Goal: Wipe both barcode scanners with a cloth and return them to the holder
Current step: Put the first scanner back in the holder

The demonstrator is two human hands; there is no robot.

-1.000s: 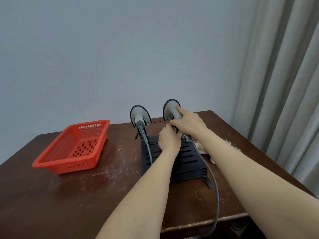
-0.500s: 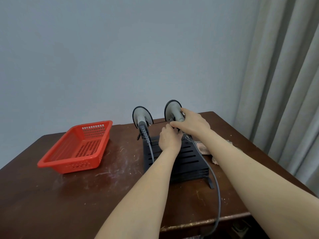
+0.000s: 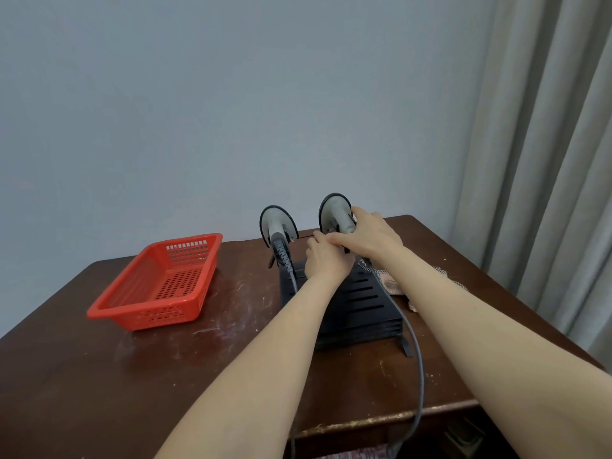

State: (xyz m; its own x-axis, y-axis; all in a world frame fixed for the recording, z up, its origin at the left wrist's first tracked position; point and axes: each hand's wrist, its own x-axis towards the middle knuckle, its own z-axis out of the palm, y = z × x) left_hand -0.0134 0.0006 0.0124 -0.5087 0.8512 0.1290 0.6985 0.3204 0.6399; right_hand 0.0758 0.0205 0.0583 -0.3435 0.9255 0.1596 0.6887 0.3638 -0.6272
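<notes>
Two grey barcode scanners stand at the far end of a black slotted holder (image 3: 364, 303) on the brown table. The left scanner (image 3: 277, 226) stands alone, its coiled cable running down over the holder. My right hand (image 3: 367, 236) grips the right scanner (image 3: 334, 212) around its body. My left hand (image 3: 326, 260) is just below it, fingers curled at the scanner's base; what they pinch is hidden. A pinkish cloth (image 3: 392, 284) lies on the table to the right of the holder, partly behind my right forearm.
A red perforated basket (image 3: 159, 286) sits at the left of the table (image 3: 99, 376). A grey cable (image 3: 419, 376) trails from the holder over the table's front edge. A grey curtain (image 3: 546, 160) hangs close on the right; a wall stands behind.
Both hands stay on the right scanner at the holder with only slight finger shifts. The view has drifted a little, so everything sits slightly further right in the frame.
</notes>
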